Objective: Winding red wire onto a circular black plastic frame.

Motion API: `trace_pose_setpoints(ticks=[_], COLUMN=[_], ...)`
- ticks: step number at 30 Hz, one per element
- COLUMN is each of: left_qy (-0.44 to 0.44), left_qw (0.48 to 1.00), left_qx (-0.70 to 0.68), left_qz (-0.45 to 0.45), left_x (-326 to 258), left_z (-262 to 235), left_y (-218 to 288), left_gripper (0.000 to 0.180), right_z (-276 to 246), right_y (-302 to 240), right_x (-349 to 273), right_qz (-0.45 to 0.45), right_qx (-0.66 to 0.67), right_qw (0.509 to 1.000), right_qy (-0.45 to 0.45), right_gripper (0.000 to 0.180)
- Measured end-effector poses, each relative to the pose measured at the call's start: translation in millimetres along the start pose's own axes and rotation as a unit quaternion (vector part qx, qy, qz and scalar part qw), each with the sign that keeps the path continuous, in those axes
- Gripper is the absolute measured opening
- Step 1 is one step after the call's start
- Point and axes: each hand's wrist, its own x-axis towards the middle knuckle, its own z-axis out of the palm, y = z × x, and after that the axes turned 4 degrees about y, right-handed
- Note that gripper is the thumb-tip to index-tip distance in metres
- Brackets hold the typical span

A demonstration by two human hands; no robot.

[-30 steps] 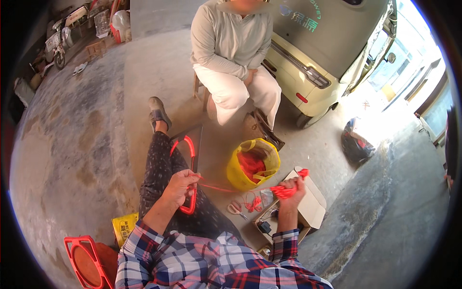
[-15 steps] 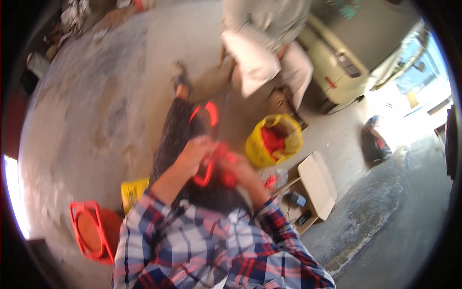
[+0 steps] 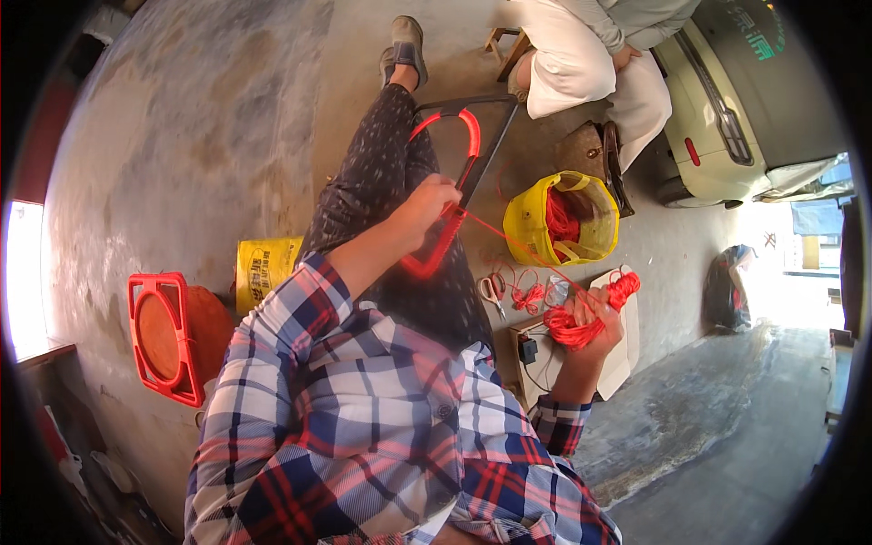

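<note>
Head view: right hand [image 3: 599,327] (clenched) partly hides red cord [image 3: 565,331].

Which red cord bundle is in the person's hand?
The large bundle gripped by the right hand; another bundle sits inside the yellow bucket, and a small tangle lies near the scissors.

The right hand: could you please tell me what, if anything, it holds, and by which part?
The right hand grips a bundle of red cord around its middle, bulging out on both sides.
</note>
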Motion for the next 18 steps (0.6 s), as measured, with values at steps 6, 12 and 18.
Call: trace_pose_setpoints(ticks=[6,12,18], left_qy=[-0.135,-0.011,-0.175], left_qw=[0.989,0.999,0.734], left_qx=[0.041,0.022,0.421], left_qz=[-0.052,0.024,0.503], left_x=[15.5,-15.3,-81.9], left_z=[-19.4,-12.2,17.4], left_y=[-6.4,16.2,19.3], left_gripper=[0.02,0.022,0.041], right_z=[-70.5,-32.4,74.8], right_y=[10.8,43.0,62.3], right_x=[-14.5,13.8,18.5], right_qz=[0.041,0.06,0.184], right_qx=[-0.085,-0.107,-0.03], right_qw=[0.99,0.954,0.977], right_qy=[0.105,0.272,0.099], right_gripper=[0.012,0.024,0.035])
